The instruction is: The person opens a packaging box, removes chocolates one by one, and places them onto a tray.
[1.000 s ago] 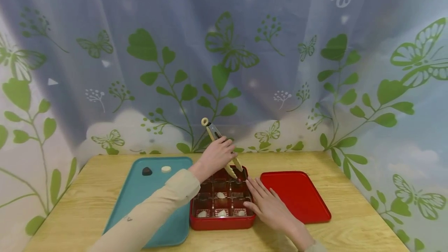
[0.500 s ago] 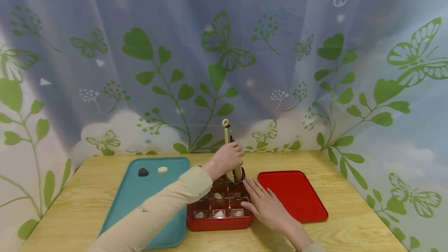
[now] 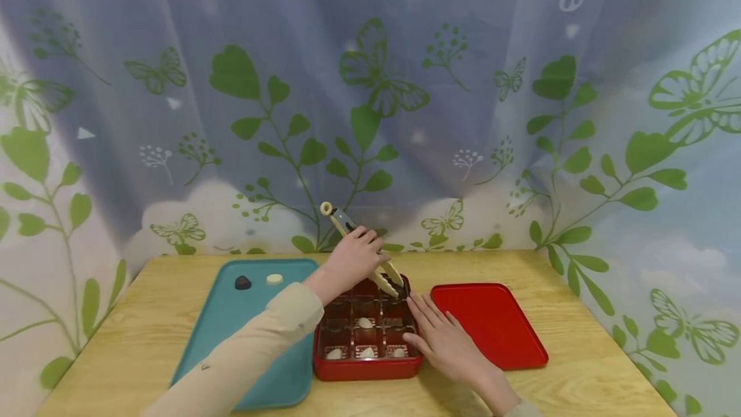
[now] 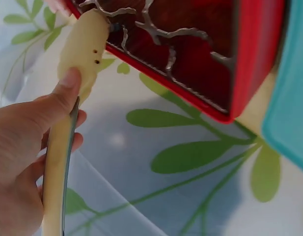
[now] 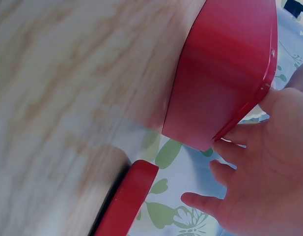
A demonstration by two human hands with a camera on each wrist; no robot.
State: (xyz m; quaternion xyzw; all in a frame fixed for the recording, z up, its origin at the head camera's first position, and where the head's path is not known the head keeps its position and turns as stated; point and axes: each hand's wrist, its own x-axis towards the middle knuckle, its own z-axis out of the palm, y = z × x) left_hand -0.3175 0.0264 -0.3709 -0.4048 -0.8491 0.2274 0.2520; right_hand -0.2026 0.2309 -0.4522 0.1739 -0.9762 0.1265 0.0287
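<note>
My left hand (image 3: 353,255) grips a pair of cream tongs (image 4: 58,162) by the arms, with the ring end pointing up and to the left. The tong tips reach into the back right compartment of a red box (image 3: 368,370); what lies between them is hidden. A clear divider (image 3: 380,314) splits the box into several compartments. White pieces lie in the front row, and another white piece (image 3: 365,323) sits in the middle compartment. Against the box's right side rests my right hand (image 3: 448,343), fingers extended along its rim.
Left of the box is a blue tray (image 3: 255,340) bearing a dark piece (image 3: 243,283) and a white round piece (image 3: 274,279). A red lid (image 3: 489,327) lies to the right on the wooden table (image 3: 585,340). A patterned curtain (image 3: 463,114) hangs behind.
The tongs swung upright half a second ago and now lean left again, tips still at the back right compartment. My right hand has stayed at the box's side.
</note>
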